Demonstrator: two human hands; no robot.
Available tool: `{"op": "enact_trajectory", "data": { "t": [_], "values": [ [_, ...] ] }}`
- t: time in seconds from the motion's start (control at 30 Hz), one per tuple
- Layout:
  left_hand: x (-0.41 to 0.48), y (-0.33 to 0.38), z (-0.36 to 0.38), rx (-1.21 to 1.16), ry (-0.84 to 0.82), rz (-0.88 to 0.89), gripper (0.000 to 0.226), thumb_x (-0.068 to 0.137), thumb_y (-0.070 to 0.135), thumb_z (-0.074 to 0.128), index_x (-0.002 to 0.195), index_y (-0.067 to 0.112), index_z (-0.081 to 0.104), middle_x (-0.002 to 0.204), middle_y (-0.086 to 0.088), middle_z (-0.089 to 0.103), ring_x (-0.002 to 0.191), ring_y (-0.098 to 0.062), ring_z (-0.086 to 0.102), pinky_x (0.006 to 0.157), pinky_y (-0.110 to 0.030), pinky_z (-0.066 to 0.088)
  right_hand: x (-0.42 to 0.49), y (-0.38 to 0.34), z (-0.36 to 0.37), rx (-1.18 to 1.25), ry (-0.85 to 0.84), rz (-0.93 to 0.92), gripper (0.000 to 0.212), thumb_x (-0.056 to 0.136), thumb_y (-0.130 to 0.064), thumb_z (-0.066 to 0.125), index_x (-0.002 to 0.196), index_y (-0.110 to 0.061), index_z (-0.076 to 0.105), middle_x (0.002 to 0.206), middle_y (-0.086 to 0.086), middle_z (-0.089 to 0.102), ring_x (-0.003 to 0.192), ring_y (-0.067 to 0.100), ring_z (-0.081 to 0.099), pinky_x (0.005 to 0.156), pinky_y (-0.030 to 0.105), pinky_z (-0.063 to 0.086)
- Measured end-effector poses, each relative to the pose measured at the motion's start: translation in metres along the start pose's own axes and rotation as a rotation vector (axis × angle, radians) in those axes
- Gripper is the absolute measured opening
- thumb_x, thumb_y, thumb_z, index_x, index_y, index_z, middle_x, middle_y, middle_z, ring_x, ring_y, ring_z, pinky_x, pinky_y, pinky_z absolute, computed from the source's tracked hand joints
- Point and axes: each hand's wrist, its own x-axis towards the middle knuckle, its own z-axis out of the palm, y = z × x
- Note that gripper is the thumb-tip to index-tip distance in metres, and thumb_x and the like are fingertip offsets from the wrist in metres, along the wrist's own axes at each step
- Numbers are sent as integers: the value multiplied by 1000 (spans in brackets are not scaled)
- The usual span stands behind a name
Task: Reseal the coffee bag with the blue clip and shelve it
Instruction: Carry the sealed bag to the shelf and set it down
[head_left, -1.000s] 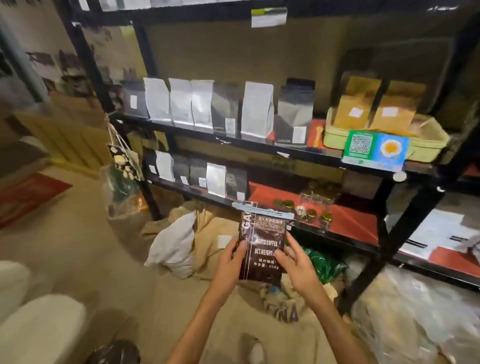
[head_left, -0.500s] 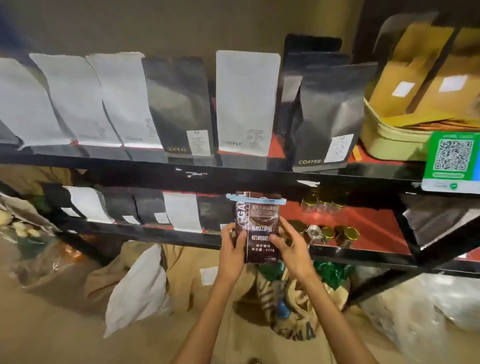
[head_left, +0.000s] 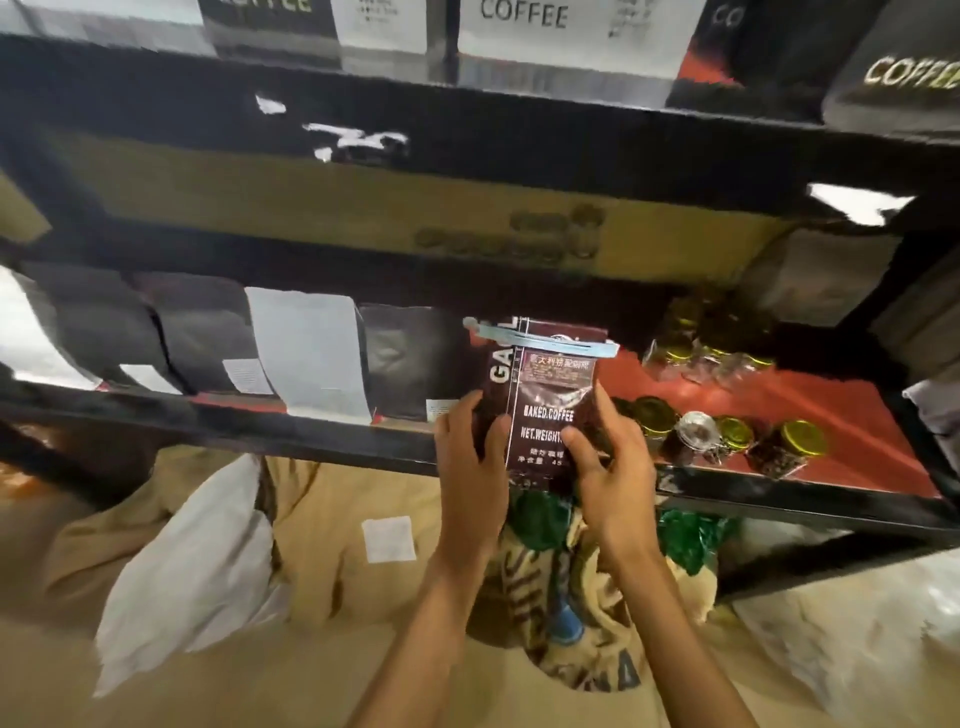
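I hold a dark brown coffee bag (head_left: 543, 395) upright with both hands at the front edge of the lower shelf (head_left: 311, 428). A light blue clip (head_left: 540, 340) runs across the bag's folded top. My left hand (head_left: 467, 457) grips the bag's left side and my right hand (head_left: 613, 457) grips its right side and lower corner. The bag's bottom edge hangs level with the shelf's black front rail, between a black pouch (head_left: 410, 358) on the left and the small jars on the right.
Black and white pouches (head_left: 306, 353) line the lower shelf to the left. Several small gold-lidded jars (head_left: 727, 436) stand on the red shelf surface (head_left: 831, 405) to the right. The upper shelf (head_left: 467, 130) carries more coffee bags. Burlap sacks (head_left: 571, 623) and a white bag lie on the floor below.
The view has closed in on the lower shelf. The bag, still held in both hands, has moved forward and now sits at the shelf's front edge beside the black pouch.
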Motion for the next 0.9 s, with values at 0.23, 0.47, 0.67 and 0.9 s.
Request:
{"op": "enact_trajectory", "data": {
  "t": [0.23, 0.47, 0.67, 0.9],
  "values": [
    [15, -25, 25, -18, 225, 125, 26, 95, 38, 55, 120, 30, 56, 114, -6, 63, 107, -29, 61, 86, -52, 56, 13, 18, 17, 45, 68, -133, 61, 97, -17, 57, 150, -37, 34, 116, -14, 49, 106, -22, 43, 92, 11, 40],
    [16, -30, 35, -26, 266, 164, 29, 94, 16, 61, 122, 24, 61, 108, -6, 58, 102, -24, 61, 87, -48, 57, 17, 36, 33, 32, 128, -162, 60, 98, -16, 56, 149, -39, 34, 123, -16, 47, 108, -9, 44, 86, 6, 32],
    [18, -27, 35, -42, 288, 156, 17, 91, 9, 64, 104, 21, 60, 100, -2, 63, 96, -24, 61, 87, -47, 55, 14, 40, 41, 51, 196, -164, 57, 96, -13, 58, 146, -34, 39, 123, -17, 46, 113, -3, 45, 91, 12, 34],
    [25, -22, 34, 54, 241, 67, 25, 94, 12, 61, 118, 14, 55, 113, -4, 62, 107, -19, 61, 94, -44, 55, 22, 38, 53, 104, 185, -183, 48, 95, -10, 59, 134, -32, 42, 122, -12, 53, 114, 2, 53, 90, 14, 40]
  ]
}}
